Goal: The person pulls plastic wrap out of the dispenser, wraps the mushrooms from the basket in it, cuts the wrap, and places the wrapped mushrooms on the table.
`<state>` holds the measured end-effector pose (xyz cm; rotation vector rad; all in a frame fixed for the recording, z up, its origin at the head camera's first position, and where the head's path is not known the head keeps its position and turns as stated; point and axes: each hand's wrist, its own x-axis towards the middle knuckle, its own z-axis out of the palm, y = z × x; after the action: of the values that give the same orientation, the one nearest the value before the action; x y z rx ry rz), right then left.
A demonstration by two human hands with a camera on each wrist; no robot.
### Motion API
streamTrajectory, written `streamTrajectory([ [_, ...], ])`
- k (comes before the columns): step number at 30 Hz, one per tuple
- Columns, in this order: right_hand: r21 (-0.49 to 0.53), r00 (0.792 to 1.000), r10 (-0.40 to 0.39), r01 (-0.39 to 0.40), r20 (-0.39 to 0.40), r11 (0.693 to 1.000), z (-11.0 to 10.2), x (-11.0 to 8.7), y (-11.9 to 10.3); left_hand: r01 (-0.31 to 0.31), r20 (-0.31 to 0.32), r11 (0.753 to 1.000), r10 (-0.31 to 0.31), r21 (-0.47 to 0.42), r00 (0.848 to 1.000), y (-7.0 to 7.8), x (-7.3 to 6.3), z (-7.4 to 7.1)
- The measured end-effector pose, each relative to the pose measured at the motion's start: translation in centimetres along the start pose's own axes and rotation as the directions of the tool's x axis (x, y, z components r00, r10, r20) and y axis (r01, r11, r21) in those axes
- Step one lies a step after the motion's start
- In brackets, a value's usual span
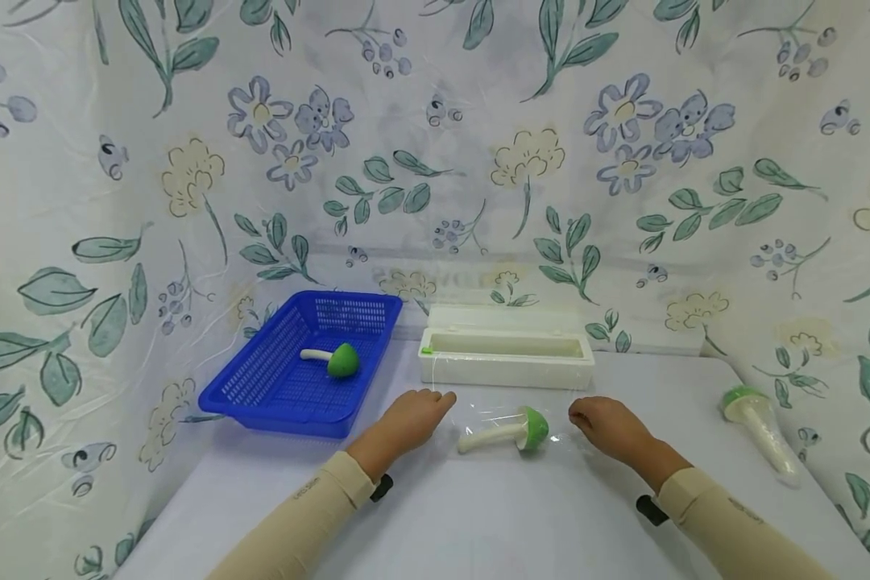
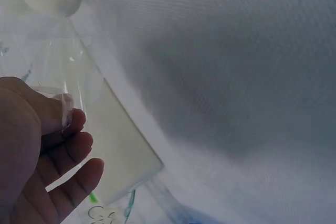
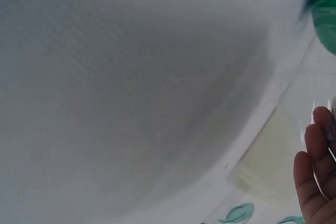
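Clear plastic film (image 1: 442,409) stretches from the long white wrap dispenser box (image 1: 507,372) toward me. My left hand (image 1: 413,420) pinches one corner of it between thumb and forefinger, as the left wrist view shows. The opposite corner is in the curled fingers of my right hand (image 1: 612,428); that thumb is cut off in the right wrist view. Between the hands lies a toy mushroom with a green cap (image 1: 532,428) and white stem, its cap to the right. Film glints cross it, but I cannot tell whether the film touches it.
A blue plastic basket (image 1: 283,411) stands at the left with another green-capped mushroom (image 1: 342,361) inside. On the right side of the table lies a mushroom wrapped in film (image 1: 761,427). Flower-patterned sheeting (image 1: 435,201) hangs behind the table.
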<state>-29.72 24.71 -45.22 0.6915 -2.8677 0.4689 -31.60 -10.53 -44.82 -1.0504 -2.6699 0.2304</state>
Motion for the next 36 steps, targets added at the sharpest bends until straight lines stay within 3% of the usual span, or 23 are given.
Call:
streamTrajectory([
  [4,0.022,0.997,0.050,-0.051,0.056,0.998,1.0,0.5,0.0,-0.038,0.044,0.999,0.038,-0.007,0.998,0.2,0.3,1.0],
  [7,0.017,0.993,0.070,-0.072,0.098,0.997,1.6,0.6,-0.1,-0.099,0.032,0.995,0.099,0.005,0.995,0.2,0.4,1.5],
  [11,0.016,0.993,0.038,-0.040,0.116,0.999,2.3,0.8,-0.1,-0.160,0.000,0.987,0.160,0.006,0.987,0.4,0.5,1.8],
  [16,0.043,0.991,-0.019,0.013,0.131,0.999,3.0,1.2,-0.3,-0.159,0.020,0.987,0.159,-0.019,0.987,0.7,0.4,1.7],
  [22,0.045,0.987,0.019,-0.027,0.162,0.999,3.2,1.1,-0.5,-0.121,0.118,0.985,0.137,-0.126,0.984,1.1,0.6,1.4],
  [29,0.177,0.968,0.056,-0.101,0.244,0.979,2.6,0.9,-1.0,0.023,0.259,0.946,0.065,-0.324,0.964,1.4,0.7,0.4],
  [36,0.180,0.955,0.097,-0.152,0.280,0.972,3.3,0.9,-1.1,0.111,0.239,0.898,-0.007,-0.425,0.971,1.2,0.9,1.4],
])
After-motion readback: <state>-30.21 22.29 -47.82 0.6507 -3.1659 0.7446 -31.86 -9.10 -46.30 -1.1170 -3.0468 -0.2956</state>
